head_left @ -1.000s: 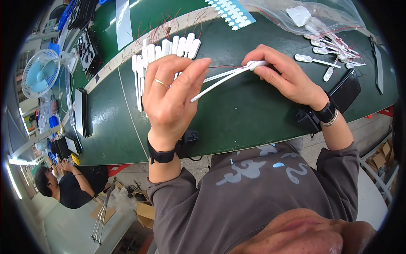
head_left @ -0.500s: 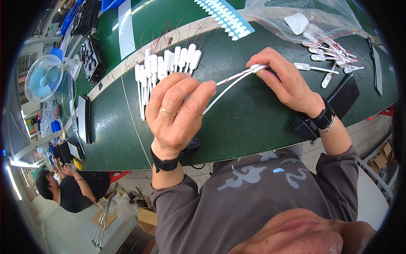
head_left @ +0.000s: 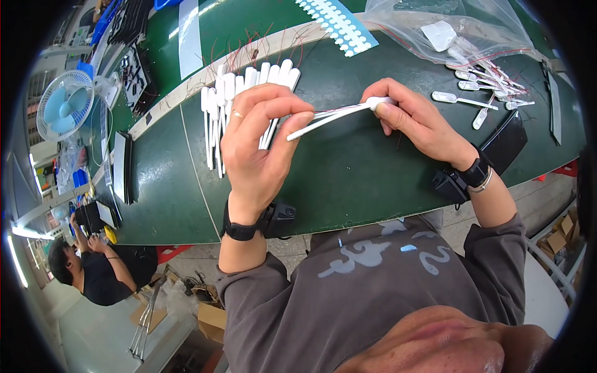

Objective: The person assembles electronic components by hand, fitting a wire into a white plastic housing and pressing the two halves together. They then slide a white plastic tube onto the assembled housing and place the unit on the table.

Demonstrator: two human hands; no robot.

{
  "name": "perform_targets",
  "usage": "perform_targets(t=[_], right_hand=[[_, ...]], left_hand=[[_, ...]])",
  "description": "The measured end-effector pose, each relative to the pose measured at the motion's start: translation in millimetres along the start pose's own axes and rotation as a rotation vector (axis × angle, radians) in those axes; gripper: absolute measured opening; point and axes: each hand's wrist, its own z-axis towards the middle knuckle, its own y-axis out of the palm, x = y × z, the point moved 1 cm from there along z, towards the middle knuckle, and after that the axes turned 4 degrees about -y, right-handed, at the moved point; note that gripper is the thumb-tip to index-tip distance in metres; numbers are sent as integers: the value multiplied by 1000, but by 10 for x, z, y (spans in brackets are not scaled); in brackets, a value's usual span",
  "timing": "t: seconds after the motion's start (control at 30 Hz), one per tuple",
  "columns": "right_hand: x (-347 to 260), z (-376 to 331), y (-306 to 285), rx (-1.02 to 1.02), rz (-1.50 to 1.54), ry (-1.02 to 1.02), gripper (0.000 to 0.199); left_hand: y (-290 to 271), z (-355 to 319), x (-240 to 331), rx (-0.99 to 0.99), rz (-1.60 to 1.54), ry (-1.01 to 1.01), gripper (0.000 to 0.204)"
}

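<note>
Above the green table (head_left: 348, 180) I see the left hand (head_left: 261, 146) pinching one end of a thin white stick (head_left: 329, 118) | right hand (head_left: 413, 121) clasps its bulbous far end | more white sticks (head_left: 239, 93) lie fanned behind the left hand | small fan (head_left: 62, 102) at far left

left hand (head_left: 258, 149) hides strip (head_left: 329, 117) end | bag (head_left: 472, 25) cut off at top
</note>
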Motion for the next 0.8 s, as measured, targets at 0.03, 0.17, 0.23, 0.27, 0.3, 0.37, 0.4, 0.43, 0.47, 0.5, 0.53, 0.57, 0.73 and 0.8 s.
perform_targets(t=[0.03,0.17,0.23,0.27,0.3,0.37,0.4,0.43,0.47,0.5,0.53,0.57,0.73,0.8], right_hand=[[19,0,-2,10,-39,-42,22],[48,19,-19,82,-192,-197,22],[55,19,-23,117,-250,-253,22],[61,18,-22,133,-269,-268,22],[69,23,-25,149,-288,-283,22],[68,27,-34,166,-306,-301,22],[54,17,-35,166,-325,-306,21],[39,6,-35,167,-344,-311,21],[30,3,-37,170,-363,-317,21],[29,7,-40,173,-362,-319,21],[27,9,-43,176,-392,-348,21],[25,10,-47,179,-422,-376,20],[19,20,-37,194,-415,-383,20],[32,22,-41,202,-418,-390,20]], left_hand=[[10,-11,-13,-20,-125,-107,20],[17,4,3,-38,-225,-94,18],[-2,18,-14,4,-60,43,17],[-16,19,-20,47,105,178,17],[-18,18,-23,90,271,314,16],[-12,19,-33,104,265,312,16],[-10,18,-34,118,257,309,15],[-9,14,-35,132,250,306,15],[-11,13,-30,130,252,309,15],[-15,3,-16,140,311,351,16],[-18,-10,1,150,370,394,16],[-17,-22,16,159,428,436,17],[9,-110,88,249,627,551,19],[17,-112,107,218,615,514,19]])
